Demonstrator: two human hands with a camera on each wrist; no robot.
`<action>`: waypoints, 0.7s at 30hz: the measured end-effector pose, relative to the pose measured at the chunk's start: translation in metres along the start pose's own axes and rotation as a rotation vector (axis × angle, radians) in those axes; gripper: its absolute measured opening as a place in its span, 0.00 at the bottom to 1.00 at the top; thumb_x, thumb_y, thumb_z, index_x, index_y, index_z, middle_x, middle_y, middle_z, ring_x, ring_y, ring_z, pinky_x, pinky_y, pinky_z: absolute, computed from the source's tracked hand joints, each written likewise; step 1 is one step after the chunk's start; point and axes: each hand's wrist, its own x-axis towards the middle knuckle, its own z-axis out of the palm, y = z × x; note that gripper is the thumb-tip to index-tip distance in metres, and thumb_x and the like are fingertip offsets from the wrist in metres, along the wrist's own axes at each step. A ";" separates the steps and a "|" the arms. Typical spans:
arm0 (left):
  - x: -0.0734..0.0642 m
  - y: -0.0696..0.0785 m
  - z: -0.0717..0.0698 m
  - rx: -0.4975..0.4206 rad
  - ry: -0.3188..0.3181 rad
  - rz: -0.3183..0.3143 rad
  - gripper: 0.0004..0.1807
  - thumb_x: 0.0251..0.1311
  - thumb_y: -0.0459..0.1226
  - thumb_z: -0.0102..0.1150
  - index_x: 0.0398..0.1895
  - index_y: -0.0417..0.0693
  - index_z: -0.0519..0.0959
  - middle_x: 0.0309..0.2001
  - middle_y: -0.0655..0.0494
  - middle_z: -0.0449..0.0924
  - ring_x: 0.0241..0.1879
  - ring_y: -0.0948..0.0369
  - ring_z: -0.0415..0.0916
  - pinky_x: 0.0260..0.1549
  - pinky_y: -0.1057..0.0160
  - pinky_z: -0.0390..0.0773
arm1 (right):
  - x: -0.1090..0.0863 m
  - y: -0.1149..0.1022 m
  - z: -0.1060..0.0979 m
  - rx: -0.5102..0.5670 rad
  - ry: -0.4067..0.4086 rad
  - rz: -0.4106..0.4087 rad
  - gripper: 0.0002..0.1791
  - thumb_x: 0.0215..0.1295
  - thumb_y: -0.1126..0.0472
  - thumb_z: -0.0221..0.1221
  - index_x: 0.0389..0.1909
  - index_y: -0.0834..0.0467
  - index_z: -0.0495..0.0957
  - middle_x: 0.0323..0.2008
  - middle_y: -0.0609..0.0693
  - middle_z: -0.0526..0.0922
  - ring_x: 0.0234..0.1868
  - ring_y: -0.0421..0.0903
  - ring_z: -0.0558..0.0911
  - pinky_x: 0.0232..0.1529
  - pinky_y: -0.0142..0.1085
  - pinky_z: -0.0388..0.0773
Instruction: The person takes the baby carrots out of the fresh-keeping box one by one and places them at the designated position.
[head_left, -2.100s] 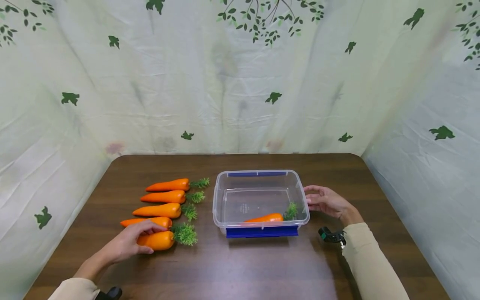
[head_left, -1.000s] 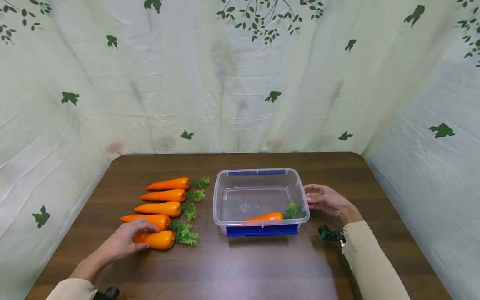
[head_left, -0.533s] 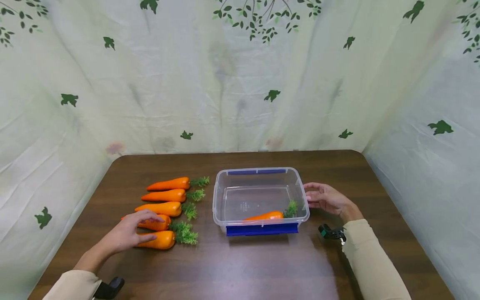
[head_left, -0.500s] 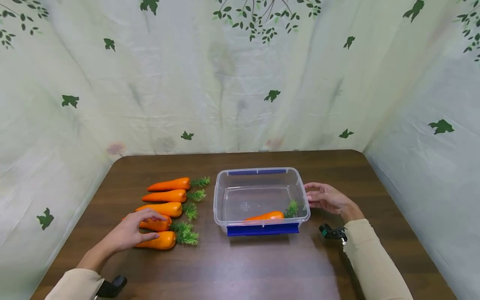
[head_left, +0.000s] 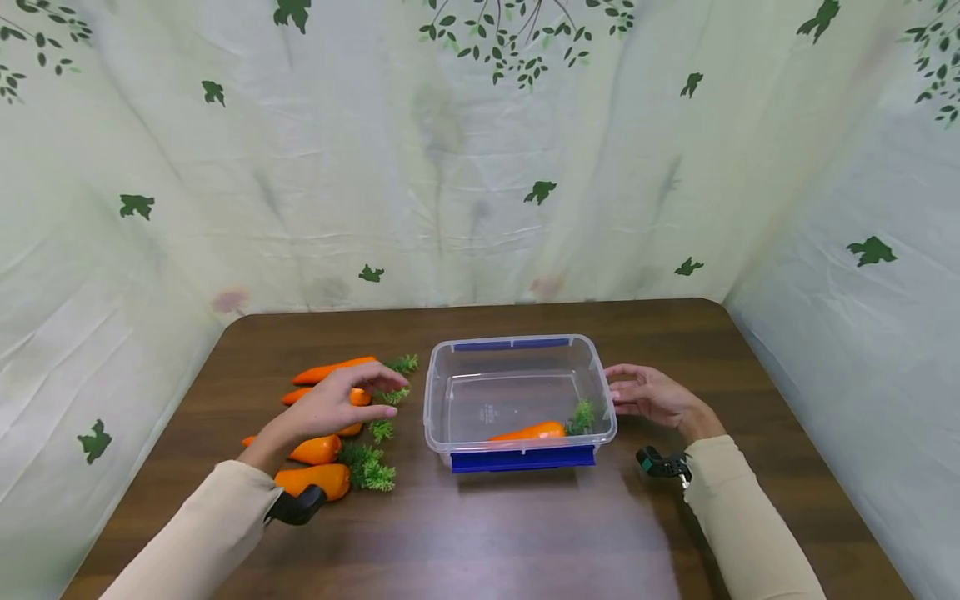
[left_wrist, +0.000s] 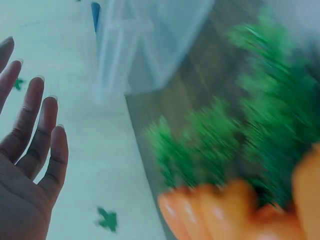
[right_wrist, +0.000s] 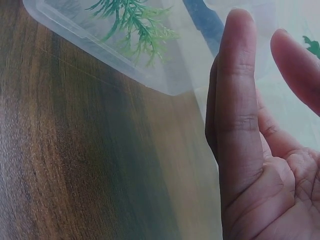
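My left hand [head_left: 341, 404] hovers over the middle of a column of several toy carrots on the left, fingers loosely extended and holding nothing. It hides parts of the carrots behind it; the nearest carrot [head_left: 318, 479] and the farthest carrot [head_left: 330, 371] still show. In the left wrist view the carrots' green tops [left_wrist: 215, 135] are blurred. A clear plastic box [head_left: 435, 400] with blue clips stands at the centre, and one carrot [head_left: 532, 432] lies inside near its front wall. My right hand [head_left: 652, 400] is at the box's right side, fingertips right at the wall, fingers relaxed.
The brown wooden table [head_left: 495, 542] ends at a back edge against a pale curtain [head_left: 480, 150] printed with leaves. Black camera mounts [head_left: 296, 504] sit on both wrists. A blue clip [head_left: 522, 460] hangs along the box's front.
The left hand has let go of the nearest carrot, lifted, and moved forward and right over the farther carrots. The right hand and box have stayed in place.
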 end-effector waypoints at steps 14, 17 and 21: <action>0.081 0.036 0.023 -0.135 -0.178 0.072 0.19 0.59 0.34 0.65 0.54 0.43 0.77 0.49 0.51 0.80 0.48 0.55 0.76 0.51 0.50 0.75 | 0.001 -0.001 0.000 0.004 0.000 0.003 0.17 0.65 0.76 0.52 0.52 0.60 0.69 0.39 0.54 0.86 0.39 0.46 0.86 0.44 0.39 0.81; 0.098 0.044 0.030 -0.153 -0.223 0.070 0.20 0.59 0.35 0.64 0.55 0.43 0.77 0.50 0.51 0.79 0.49 0.55 0.76 0.53 0.52 0.75 | 0.000 -0.001 0.000 -0.001 0.006 -0.003 0.17 0.65 0.76 0.53 0.53 0.61 0.68 0.39 0.54 0.86 0.38 0.47 0.86 0.43 0.39 0.81; 0.116 0.050 0.041 -0.151 -0.270 0.065 0.21 0.60 0.36 0.64 0.57 0.43 0.76 0.52 0.51 0.79 0.50 0.56 0.75 0.53 0.55 0.75 | 0.001 -0.001 0.000 -0.009 0.009 0.002 0.17 0.65 0.76 0.53 0.53 0.62 0.67 0.39 0.54 0.86 0.39 0.47 0.86 0.44 0.39 0.81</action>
